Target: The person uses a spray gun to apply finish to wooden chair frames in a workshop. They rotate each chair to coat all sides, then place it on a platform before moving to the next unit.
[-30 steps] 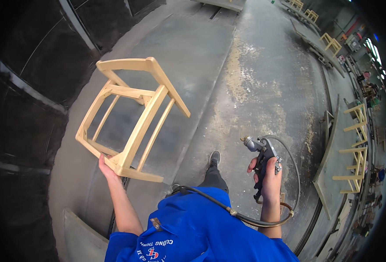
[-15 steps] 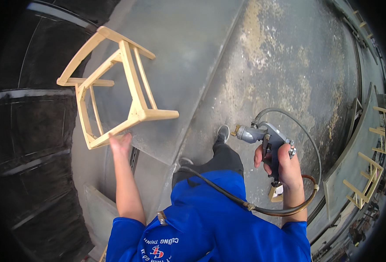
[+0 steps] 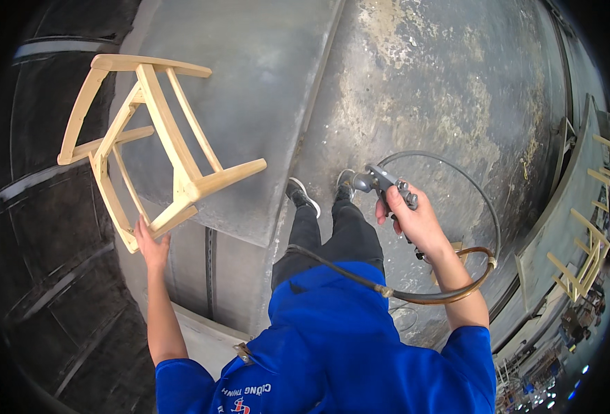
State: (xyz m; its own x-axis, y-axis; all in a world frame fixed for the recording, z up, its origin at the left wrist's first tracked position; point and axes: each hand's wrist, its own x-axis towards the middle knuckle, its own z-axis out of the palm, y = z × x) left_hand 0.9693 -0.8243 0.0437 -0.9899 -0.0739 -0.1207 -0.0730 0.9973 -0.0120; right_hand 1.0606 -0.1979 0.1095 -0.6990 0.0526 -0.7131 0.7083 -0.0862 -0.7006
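On the left, an unpainted wooden chair frame [image 3: 161, 124] stands tilted in view, its curved backrest towards the far left. My left hand [image 3: 153, 250] grips the frame's near lower corner, fingers over the rail and thumb apart beside it. A grey metal spray gun [image 3: 388, 186] is held in my right hand [image 3: 415, 219], fingers wrapped round its handle. The gun's nozzle end points left, over my shoe. From the gun runs a dark hose [image 3: 481, 196], looping right past my right forearm and back across my waist.
A grey panel surface [image 3: 249, 90] lies beneath and beyond the chair frame. Dark panels [image 3: 42, 276] line the left side. More wooden chair frames [image 3: 584, 259] stand along the far right. Worn, spotted floor [image 3: 429, 103] stretches ahead. A small wooden piece [image 3: 460, 250] shows behind my right forearm.
The chair frame appears lower and further left, slightly turned, with my left hand still at its corner. My right hand and the spray gun have moved left and up in view, the nozzle turning away.
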